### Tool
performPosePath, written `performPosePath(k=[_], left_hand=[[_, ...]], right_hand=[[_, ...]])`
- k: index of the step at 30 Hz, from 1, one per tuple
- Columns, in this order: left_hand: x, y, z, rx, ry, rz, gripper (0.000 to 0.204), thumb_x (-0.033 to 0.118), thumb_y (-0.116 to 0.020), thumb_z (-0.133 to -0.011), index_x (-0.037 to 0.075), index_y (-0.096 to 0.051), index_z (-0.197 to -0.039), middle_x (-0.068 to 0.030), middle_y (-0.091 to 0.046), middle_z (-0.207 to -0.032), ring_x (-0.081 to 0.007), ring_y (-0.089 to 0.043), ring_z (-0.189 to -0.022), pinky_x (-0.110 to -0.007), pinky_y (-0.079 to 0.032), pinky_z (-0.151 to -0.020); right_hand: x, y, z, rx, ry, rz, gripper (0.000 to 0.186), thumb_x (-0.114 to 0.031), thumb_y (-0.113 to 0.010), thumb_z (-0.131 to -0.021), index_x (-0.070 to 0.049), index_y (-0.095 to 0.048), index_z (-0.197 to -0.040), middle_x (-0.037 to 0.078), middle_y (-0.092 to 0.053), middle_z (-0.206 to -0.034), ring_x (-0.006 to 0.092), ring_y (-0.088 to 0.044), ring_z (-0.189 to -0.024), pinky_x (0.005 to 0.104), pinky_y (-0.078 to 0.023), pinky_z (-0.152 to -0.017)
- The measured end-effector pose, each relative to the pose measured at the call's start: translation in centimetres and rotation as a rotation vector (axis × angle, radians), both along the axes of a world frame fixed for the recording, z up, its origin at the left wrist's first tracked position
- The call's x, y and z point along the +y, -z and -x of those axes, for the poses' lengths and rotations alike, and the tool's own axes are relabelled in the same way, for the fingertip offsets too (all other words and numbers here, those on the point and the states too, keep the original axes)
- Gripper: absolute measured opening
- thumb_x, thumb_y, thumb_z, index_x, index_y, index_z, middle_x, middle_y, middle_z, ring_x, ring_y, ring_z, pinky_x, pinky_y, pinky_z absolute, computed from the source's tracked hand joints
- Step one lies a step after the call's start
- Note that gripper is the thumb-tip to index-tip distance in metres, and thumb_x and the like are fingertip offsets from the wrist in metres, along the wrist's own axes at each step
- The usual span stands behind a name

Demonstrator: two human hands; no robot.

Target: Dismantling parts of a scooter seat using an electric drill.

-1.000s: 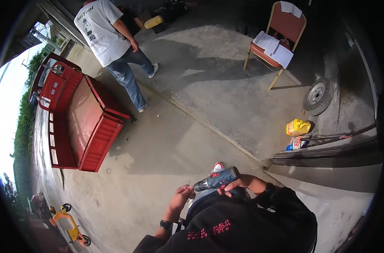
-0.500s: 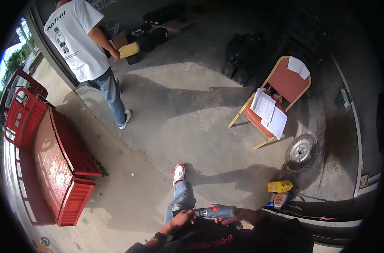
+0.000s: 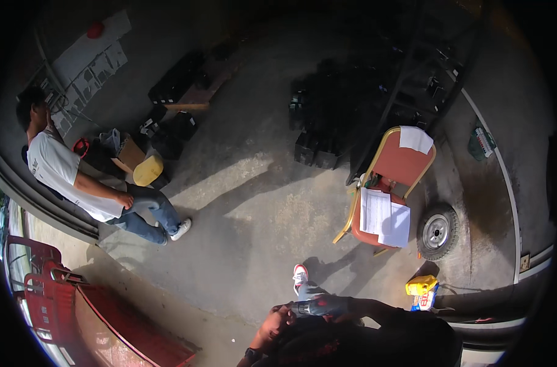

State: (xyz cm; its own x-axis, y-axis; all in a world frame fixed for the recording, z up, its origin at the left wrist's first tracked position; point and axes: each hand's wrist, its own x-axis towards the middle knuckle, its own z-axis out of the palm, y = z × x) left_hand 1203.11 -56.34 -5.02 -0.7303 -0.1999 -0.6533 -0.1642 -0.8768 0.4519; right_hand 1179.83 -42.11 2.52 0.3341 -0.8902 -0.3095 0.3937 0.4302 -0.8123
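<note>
The view is seen to have swung since the earlier pictures: the red cart (image 3: 76,312), once filling the left side, is now pushed to the lower left edge, and the chair (image 3: 388,189) has come nearer to the middle. Through this turn the dark bottle-shaped tool (image 3: 318,306) is kept close to the chest and low in the picture, so the work in hand is judged to be carried along rather than set down.

The tool is gripped by both hands: the left hand (image 3: 278,319) is wrapped round its left end, and the right hand (image 3: 342,313) is closed on its right end, though its fingers are mostly hidden. The tool's long axis is laid almost level, running from left to right across the body, with the paler end turned toward the left hand.

Just beyond the hands a white and red shoe (image 3: 300,276) is seen. Farther to the right a yellow can (image 3: 422,286) and a small wheel (image 3: 437,232) are found. Far to the left, another person (image 3: 76,183) is seated.
</note>
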Motion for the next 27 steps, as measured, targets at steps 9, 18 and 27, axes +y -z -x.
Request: performPosePath(k=[9,18,27], left_hand=[[-30.4,-2.2,22.1,0.173,0.442,0.581,0.045,0.03,-0.031,-0.106,0.006,-0.044,-0.069,0.0016,-0.039,-0.062,-0.0115,-0.033,-0.058,-0.031,-0.029,-0.056],[-53.9,-13.2,43.8,0.114,0.292,0.829,0.044,0.031,-0.034,-0.106,-0.001,-0.049,-0.079,-0.0035,-0.046,-0.069,-0.013,-0.041,-0.064,-0.036,-0.038,-0.06],[-81.7,-0.2,64.5,0.11,0.245,0.615,0.035,0.029,-0.044,-0.104,0.008,-0.052,-0.077,0.0029,-0.043,-0.067,-0.0079,-0.041,-0.064,-0.029,-0.035,-0.057]], right_hand=[[-24.6,6.7,20.1,0.026,0.119,0.076,0.079,-0.004,-0.069,-0.084,-0.012,-0.028,-0.151,0.009,-0.062,-0.103,0.0158,-0.062,-0.09,0.0288,-0.052,-0.077],[-46.8,-0.8,38.5,-0.085,0.38,0.055,0.054,-0.016,-0.072,-0.085,-0.005,-0.051,-0.133,0.009,-0.065,-0.1,0.0166,-0.064,-0.085,0.0296,-0.053,-0.074],[-73.4,-1.6,58.0,-0.052,0.525,-0.06,0.056,-0.02,-0.073,-0.083,-0.004,-0.05,-0.131,0.007,-0.064,-0.094,0.0168,-0.064,-0.078,0.0291,-0.053,-0.069]])
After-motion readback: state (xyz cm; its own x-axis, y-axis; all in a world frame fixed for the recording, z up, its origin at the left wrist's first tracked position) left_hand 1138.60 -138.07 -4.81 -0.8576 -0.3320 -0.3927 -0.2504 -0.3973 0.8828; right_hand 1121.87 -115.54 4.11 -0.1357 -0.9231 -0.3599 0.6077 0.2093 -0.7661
